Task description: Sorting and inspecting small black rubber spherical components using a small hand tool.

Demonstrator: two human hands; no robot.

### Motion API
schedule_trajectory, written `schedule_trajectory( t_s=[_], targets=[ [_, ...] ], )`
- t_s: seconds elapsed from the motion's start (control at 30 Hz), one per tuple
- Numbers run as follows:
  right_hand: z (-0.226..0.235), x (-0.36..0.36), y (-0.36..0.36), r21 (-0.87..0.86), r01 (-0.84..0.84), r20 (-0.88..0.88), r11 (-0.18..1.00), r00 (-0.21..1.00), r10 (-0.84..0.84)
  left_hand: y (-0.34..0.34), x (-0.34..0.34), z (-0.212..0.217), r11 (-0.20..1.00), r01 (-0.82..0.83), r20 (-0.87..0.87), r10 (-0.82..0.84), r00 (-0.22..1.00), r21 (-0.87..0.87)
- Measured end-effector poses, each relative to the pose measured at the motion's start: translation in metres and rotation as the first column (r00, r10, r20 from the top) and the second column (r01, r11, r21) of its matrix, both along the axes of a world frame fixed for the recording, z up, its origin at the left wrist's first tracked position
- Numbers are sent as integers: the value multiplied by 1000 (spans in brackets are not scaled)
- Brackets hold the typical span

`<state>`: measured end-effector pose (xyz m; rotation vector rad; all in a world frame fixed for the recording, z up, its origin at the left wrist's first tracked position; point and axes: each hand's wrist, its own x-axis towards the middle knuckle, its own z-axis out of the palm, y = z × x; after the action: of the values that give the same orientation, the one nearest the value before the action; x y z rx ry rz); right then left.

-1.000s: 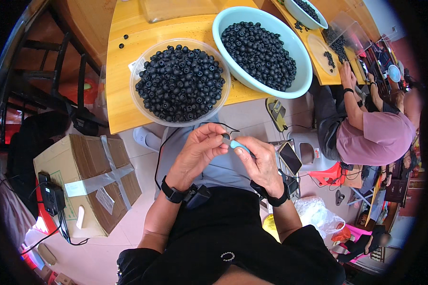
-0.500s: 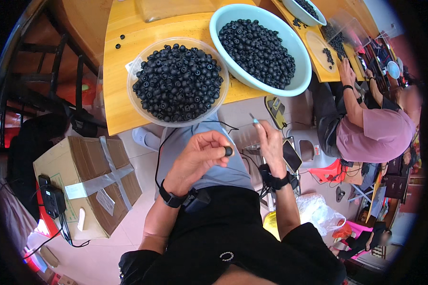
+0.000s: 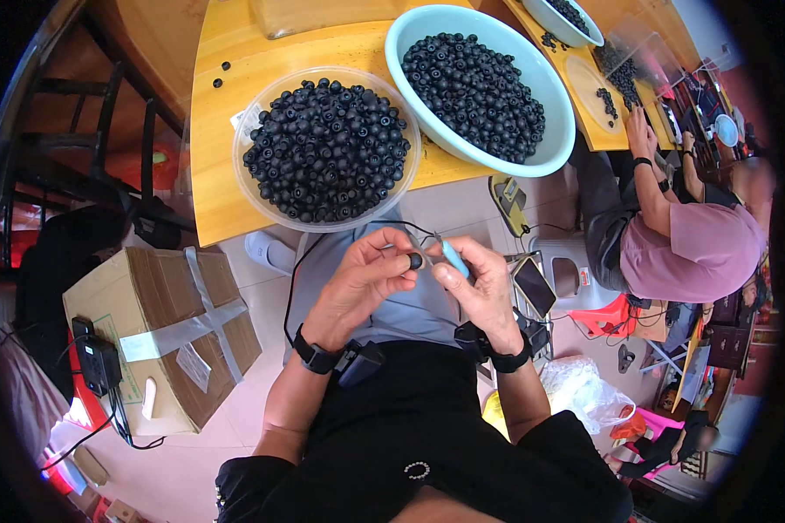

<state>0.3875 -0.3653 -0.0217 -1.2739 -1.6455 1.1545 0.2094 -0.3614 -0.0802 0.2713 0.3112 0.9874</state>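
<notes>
My left hand (image 3: pixel 366 275) is closed, pinching a small black round piece (image 3: pixel 415 261) between thumb and fingertips. In the grip of my right hand (image 3: pixel 484 283) is a slim tool with a light-blue handle (image 3: pixel 454 258) and a thin metal end; its exact kind is unclear. Both hands are close together over my lap, the tool's metal end close to the black piece. Beyond them, a clear round tub (image 3: pixel 246 192) heaped with similar black pieces stands at the table's near edge. A light-blue basin (image 3: pixel 556 144) of the same pieces stands to its right.
The yellow table (image 3: pixel 214 161) bears two loose black pieces at left. A taped cardboard box (image 3: pixel 161 331) with a black power adapter stands on the floor at left. At right, a co-worker (image 3: pixel 685 248) sits at another table. A dark cable crosses my lap.
My right hand has moved left and turned, bringing the blue-handled tool beside the black piece. My left hand still pinches that piece in nearly the same place.
</notes>
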Motion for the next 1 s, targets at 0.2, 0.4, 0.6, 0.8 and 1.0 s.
schedule_trajectory(
  t_s=[0.2,0.4,0.6,0.8,1.0],
  targets=[
    [1,-7,-1,-100,-10,-40,995,999,6,0,-1,2,1000,15,-26,-14,1000,12],
    [-7,-11,-1,-197,-1,-198,980,979,-38,-1,-4,0,990,117,-74,-111,991,78],
    [1,-11,4,-68,-106,-52,992,993,102,-1,-3,-1,994,88,-67,-84,994,65],
    [20,-10,19,82,-108,244,991,966,85,0,-5,1,993,99,-161,-89,983,56],
    [53,10,90,426,293,173,856,902,-395,-1,-8,9,997,50,-298,-28,954,65]
  ],
)
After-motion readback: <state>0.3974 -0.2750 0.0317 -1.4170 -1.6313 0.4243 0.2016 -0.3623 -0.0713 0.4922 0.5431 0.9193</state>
